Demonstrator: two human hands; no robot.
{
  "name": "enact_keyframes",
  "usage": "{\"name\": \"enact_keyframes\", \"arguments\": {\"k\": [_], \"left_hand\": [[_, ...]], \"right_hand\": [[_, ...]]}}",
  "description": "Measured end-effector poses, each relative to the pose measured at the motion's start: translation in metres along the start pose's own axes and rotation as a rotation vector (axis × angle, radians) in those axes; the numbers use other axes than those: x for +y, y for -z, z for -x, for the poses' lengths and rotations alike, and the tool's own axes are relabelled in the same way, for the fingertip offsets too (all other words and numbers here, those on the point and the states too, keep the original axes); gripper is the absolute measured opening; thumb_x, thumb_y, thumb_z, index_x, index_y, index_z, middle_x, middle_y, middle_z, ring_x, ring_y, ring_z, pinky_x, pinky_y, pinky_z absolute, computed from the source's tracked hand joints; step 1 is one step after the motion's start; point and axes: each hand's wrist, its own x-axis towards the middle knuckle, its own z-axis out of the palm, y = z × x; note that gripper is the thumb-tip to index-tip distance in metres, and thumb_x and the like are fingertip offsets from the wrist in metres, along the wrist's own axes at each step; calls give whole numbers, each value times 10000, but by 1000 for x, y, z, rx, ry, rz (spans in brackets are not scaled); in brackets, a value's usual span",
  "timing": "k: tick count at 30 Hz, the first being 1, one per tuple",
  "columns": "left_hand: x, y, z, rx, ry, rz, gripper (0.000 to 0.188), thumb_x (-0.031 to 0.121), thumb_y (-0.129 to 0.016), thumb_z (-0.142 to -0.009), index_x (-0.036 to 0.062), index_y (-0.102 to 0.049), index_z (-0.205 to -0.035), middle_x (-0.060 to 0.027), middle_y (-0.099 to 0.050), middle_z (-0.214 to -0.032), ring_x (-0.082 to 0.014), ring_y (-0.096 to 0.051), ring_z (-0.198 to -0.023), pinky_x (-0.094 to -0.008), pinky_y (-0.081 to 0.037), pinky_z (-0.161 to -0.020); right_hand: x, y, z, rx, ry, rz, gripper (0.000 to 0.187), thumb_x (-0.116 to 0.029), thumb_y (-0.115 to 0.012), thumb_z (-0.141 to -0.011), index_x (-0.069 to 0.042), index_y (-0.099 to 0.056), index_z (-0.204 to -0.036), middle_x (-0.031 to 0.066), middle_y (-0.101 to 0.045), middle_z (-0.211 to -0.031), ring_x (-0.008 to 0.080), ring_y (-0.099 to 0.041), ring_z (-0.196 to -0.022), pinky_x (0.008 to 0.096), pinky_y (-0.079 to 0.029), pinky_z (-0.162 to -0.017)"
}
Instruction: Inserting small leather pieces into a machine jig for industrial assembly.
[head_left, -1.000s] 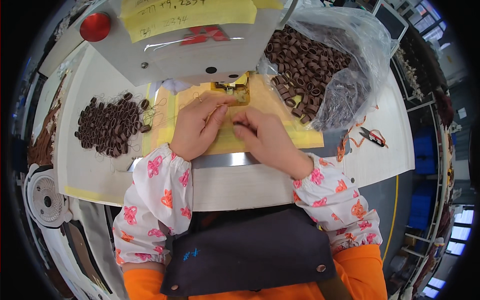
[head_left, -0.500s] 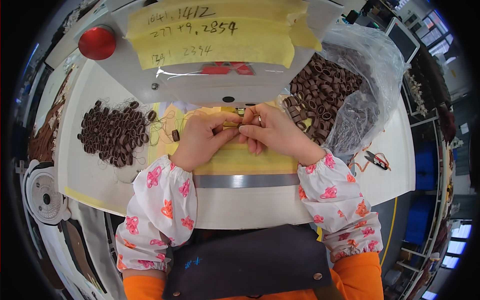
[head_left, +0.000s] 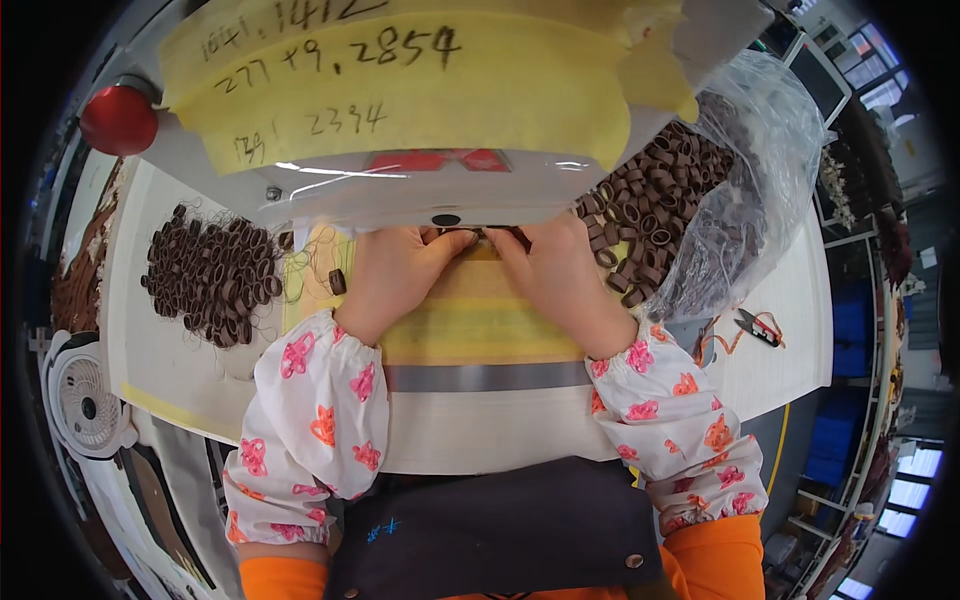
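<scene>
My left hand [head_left: 398, 268] and my right hand [head_left: 558, 270] meet under the front edge of a white machine head [head_left: 340, 205]. Thumbs and fingers are pinched together around a small dark piece [head_left: 482, 231], mostly covered by the fingertips and the machine. Its kind is not plain. Left of my left hand, a single brown loop [head_left: 337, 282] lies among loose threads. Farther left is a heap of brown loops with thread tails [head_left: 212, 278]. To the right of my right hand, many brown loops [head_left: 660, 205] spill from a clear plastic bag [head_left: 765, 170].
Yellow tape [head_left: 470, 335] and a grey metal strip [head_left: 480, 378] cross the table before me. Thread snips [head_left: 760, 328] lie at the right beside orange cord. A red knob [head_left: 118, 118] juts from the machine's left side. A white fan [head_left: 88, 395] stands beyond the table's left edge.
My hands have moved forward, so their fingertips are now partly under the machine head. The view has shifted, and the machine head looks larger and closer.
</scene>
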Motion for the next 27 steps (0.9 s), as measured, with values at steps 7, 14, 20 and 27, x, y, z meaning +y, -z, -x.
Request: {"name": "enact_keyframes", "arguments": {"k": [7, 14, 20, 27], "left_hand": [[3, -1, 1, 10, 1, 119, 184, 176, -671, -809, 4, -679, -873, -10, -637, -671, -56, -509, -609, -222, -418, -560], [-8, -4, -6, 43, -224, 24, 154, 168, -624, -803, 43, -668, -881, -95, -633, -700, -205, -550, -602, -312, -439, -592], [-14, -1, -6, 9, -212, -72, 172, 169, -635, -815, 51, -671, -934, -69, -679, -839, -187, -614, -729, -292, -461, -669], [-9, 1, -5, 15, -221, -64, 193, 192, -615, -823, 66, -669, -960, -78, -676, -855, -214, -620, -751, -295, -463, -684]], "right_hand": [[-2, 1, 1, 5, -1, 34, 79, -2, -591, -767, 11, -524, -808, 188, -579, -772, 378, -566, -693, 433, -453, -587], [-1, 3, -2, 9, 22, 9, 69, -6, -578, -782, 15, -518, -811, 199, -566, -775, 385, -563, -715, 438, -451, -598], [-2, 3, -1, -22, 5, 39, 72, -16, -569, -797, 15, -514, -832, 204, -559, -776, 396, -564, -712, 443, -456, -599], [-1, 4, -3, -47, -13, 45, 78, -23, -573, -797, 17, -512, -824, 215, -560, -767, 403, -565, -693, 446, -458, -591]]}}
